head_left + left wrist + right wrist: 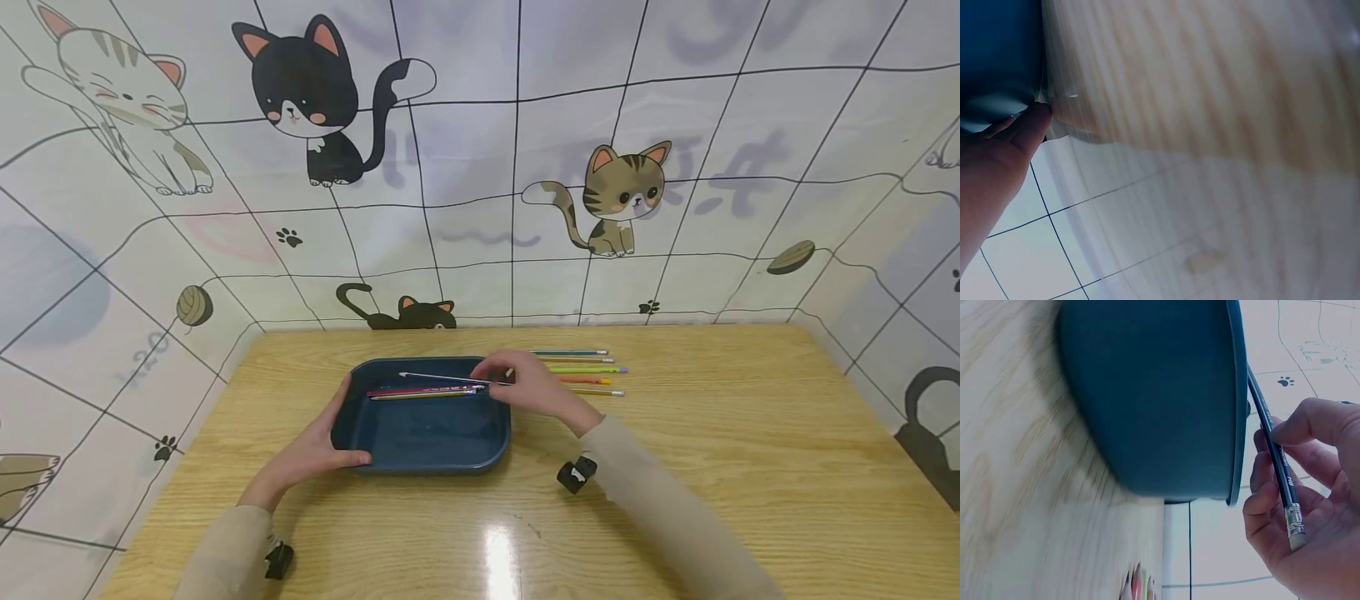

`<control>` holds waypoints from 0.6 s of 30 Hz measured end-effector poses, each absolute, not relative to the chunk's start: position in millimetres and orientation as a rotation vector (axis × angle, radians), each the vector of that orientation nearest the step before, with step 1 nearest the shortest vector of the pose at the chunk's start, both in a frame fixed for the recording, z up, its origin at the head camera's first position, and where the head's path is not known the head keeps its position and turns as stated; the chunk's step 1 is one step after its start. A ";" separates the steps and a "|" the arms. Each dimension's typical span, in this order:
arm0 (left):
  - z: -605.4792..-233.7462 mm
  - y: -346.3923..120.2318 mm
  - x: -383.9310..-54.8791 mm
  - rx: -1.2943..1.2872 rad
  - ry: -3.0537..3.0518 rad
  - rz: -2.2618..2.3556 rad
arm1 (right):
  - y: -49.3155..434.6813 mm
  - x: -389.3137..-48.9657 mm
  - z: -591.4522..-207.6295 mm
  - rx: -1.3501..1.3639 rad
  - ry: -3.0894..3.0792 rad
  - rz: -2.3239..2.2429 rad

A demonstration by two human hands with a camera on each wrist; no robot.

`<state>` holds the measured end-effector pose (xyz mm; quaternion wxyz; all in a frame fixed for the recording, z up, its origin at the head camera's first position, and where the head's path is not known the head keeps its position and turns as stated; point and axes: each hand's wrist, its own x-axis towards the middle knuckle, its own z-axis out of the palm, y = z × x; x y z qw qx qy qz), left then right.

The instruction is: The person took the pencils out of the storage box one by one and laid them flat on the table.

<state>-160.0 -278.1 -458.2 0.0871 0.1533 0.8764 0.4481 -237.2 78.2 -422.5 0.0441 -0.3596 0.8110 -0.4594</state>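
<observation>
A dark blue rectangular tray stands on the table. My left hand grips its near left corner, thumb over the near rim and fingers along the left wall; the left wrist view shows the fingers against the outside. Over the tray's right end, my right hand pinches a dark pencil between thumb and fingers, its pale eraser end toward the palm. The pencil's other end points left above the tray. Inside lie a red pencil and a yellow pencil, side by side, their eraser ends near the right hand.
Right of the tray lie several pencils, among them a green pencil, a lime one and an orange one, partly hidden behind the right hand. A cat-patterned curtain rises at the wooden table's back edge.
</observation>
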 end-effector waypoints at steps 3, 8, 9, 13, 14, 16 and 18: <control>-458.8 -278.6 -159.9 0.457 2.615 1.330 | 86.8 -235.8 -423.8 -1.077 2.503 -1.395; -459.0 -279.5 -159.6 0.463 2.623 1.320 | 101.6 -232.9 -425.7 -1.032 2.523 -1.409; -459.0 -279.6 -159.6 0.463 2.623 1.318 | 104.6 -232.5 -426.0 -1.019 2.525 -1.413; -459.0 -279.5 -159.4 0.460 2.620 1.312 | 116.9 -231.4 -427.4 -0.960 2.538 -1.418; -459.0 -279.4 -159.4 0.458 2.619 1.314 | 120.1 -231.4 -427.9 -0.950 2.542 -1.415; -458.7 -279.3 -159.4 0.457 2.616 1.316 | 126.6 -231.1 -429.0 -0.935 2.552 -1.403; -458.5 -279.0 -159.6 0.456 2.614 1.319 | 133.3 -230.6 -429.8 -0.928 2.558 -1.395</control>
